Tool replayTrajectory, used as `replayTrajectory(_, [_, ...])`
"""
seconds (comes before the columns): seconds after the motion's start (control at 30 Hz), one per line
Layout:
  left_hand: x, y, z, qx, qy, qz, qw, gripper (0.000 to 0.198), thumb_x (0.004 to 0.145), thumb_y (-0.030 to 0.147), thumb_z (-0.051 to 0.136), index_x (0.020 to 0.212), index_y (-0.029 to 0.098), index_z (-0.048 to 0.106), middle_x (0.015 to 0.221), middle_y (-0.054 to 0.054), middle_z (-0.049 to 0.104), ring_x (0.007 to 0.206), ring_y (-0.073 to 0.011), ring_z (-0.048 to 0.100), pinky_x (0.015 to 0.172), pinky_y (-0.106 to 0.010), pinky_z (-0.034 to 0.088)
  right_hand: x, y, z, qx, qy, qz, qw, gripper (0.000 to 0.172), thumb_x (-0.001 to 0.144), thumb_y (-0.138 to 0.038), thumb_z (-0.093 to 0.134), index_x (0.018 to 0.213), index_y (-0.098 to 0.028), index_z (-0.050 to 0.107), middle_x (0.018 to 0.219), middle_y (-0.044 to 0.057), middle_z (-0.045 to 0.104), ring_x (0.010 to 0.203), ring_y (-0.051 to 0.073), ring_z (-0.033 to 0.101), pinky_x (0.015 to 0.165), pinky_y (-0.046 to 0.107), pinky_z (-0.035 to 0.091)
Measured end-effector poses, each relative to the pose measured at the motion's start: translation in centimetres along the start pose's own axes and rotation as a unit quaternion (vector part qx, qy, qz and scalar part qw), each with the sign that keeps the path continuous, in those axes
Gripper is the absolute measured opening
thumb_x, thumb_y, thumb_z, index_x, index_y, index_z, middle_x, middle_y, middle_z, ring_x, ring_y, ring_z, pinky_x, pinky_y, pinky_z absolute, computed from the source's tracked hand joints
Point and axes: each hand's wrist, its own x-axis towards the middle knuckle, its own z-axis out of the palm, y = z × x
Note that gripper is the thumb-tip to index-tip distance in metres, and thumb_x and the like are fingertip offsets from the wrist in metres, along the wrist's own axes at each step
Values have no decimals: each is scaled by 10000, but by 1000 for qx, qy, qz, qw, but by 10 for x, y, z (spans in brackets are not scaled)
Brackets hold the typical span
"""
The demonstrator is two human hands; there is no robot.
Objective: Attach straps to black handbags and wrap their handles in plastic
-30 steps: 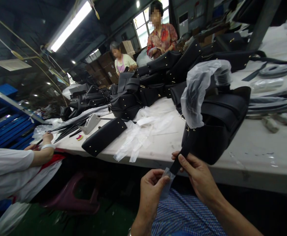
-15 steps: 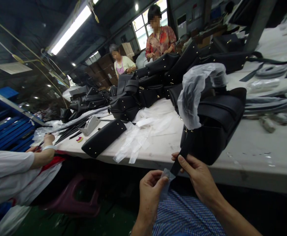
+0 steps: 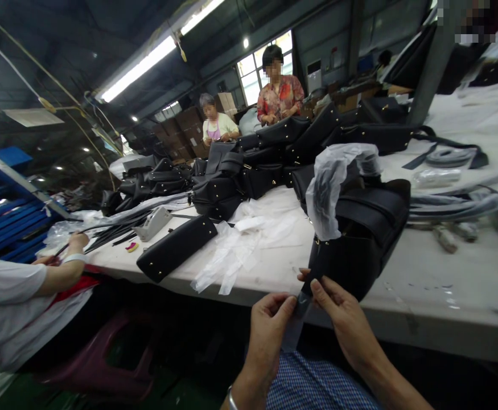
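A black handbag (image 3: 362, 228) lies at the table's front edge, its handle wrapped in white film (image 3: 323, 196). From the bag a black strap (image 3: 316, 263) runs down to my hands. My right hand (image 3: 340, 304) is closed on this strap, thumb on top. Just below it, my left hand (image 3: 271, 322) pinches a clear plastic sleeve (image 3: 293, 332) at the strap's lower end. The sleeve's upper part lies over the strap tip, and the rest hangs down over my checked clothing.
Several thin white film strips (image 3: 240, 250) lie left of the bag, beside a black bag (image 3: 176, 247) on its side. Black bags (image 3: 218, 196) are heaped behind. At left, a co-worker's hand (image 3: 75, 242) handles a dark cord. Wrapped straps (image 3: 453, 202) lie right.
My left hand has moved up close to my right, and the plastic sleeve now covers more of the strap's end. The whole view has shifted slightly.
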Motion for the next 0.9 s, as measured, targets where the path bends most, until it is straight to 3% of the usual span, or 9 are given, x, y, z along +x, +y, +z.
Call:
replayTrajectory(0.1, [11,9,14,-4,-34,13,999,278,780,381,795,878,121,787,850,-102,766,777,-191,674,737,-273,510,1,-4,-14,-75,1,-41,996,418,933,-582,525,818,-210,678,712,15,620,746,196,580,735,311,457])
replayTrajectory(0.17, [20,16,22,-5,-64,39,997,252,794,368,780,871,129,793,913,-104,762,853,-205,671,800,-289,504,1,-9,-22,-133,1,-62,989,466,949,-585,485,698,-213,613,676,12,598,708,186,573,701,299,446])
replayTrajectory(0.27, [34,25,31,-5,-80,71,994,211,779,348,790,820,141,786,914,-75,740,892,-196,647,835,-276,482,2,-18,-26,-205,37,-57,976,439,922,-614,505,799,-219,651,691,24,656,694,203,616,673,302,462])
replayTrajectory(0.37, [45,31,37,-22,-85,51,995,257,727,368,827,814,133,766,800,-43,702,780,-160,623,750,-250,475,6,-28,-25,-253,62,-44,965,436,877,-631,557,925,-218,689,664,23,682,653,215,644,636,303,475])
replayTrajectory(0.53, [52,34,42,-54,-111,28,992,340,688,402,852,834,115,743,730,-31,670,670,-132,597,651,-231,468,14,-37,-19,-277,54,-52,958,433,865,-614,583,724,-214,672,569,2,634,560,173,603,560,272,431])
replayTrajectory(0.77, [59,37,49,-91,-108,44,989,346,663,399,869,815,113,747,729,-33,670,671,-130,599,632,-222,462,18,-42,-16,-287,85,-48,953,454,852,-628,604,682,-213,668,516,-12,604,488,145,561,509,256,396])
replayTrajectory(0.9, [58,33,49,-77,-105,71,989,371,730,444,818,907,124,758,783,-47,698,725,-154,625,661,-235,480,19,-45,-16,-275,107,-53,954,451,842,-630,619,691,-210,681,510,-9,606,472,144,558,492,254,394])
